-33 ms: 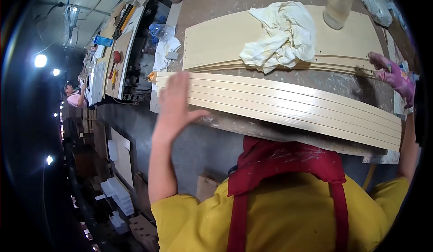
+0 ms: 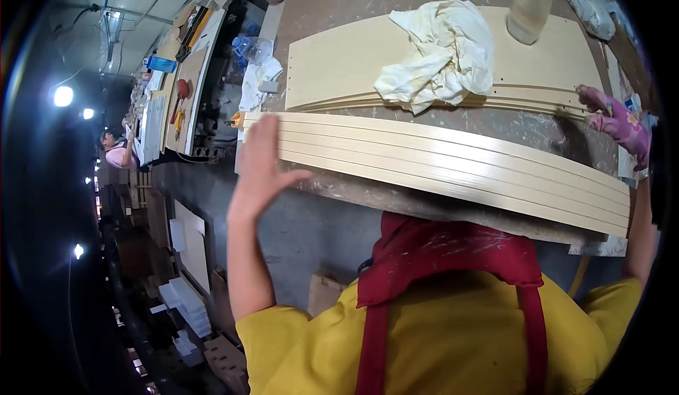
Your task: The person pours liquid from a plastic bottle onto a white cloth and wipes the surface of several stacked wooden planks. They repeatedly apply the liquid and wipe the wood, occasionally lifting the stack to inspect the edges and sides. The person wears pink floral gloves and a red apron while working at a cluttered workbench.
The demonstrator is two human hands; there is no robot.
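My left hand (image 2: 260, 161) lies over the left end of a row of long cream-coloured slats (image 2: 438, 161), its fingers stretched and the thumb out to the right. The slats stand close together along the near edge of the workbench and curve down toward the right. My right hand (image 2: 617, 123), in a purple flowered glove, is above the slats' right end, nearest the corner of a flat cream board (image 2: 339, 62). Its fingers are apart, with nothing seen in them. A crumpled white cloth (image 2: 438, 55) rests on the board.
A translucent plastic bottle (image 2: 529, 6) stands on the board's far right part. At the left are another clear bottle (image 2: 253, 50) and a small grey block (image 2: 268, 86). A side bench (image 2: 191, 77) holds tools. Far left, a person (image 2: 119, 151) is in the background.
My left hand has slid a little to the left along the slats. The right hand has hardly moved.
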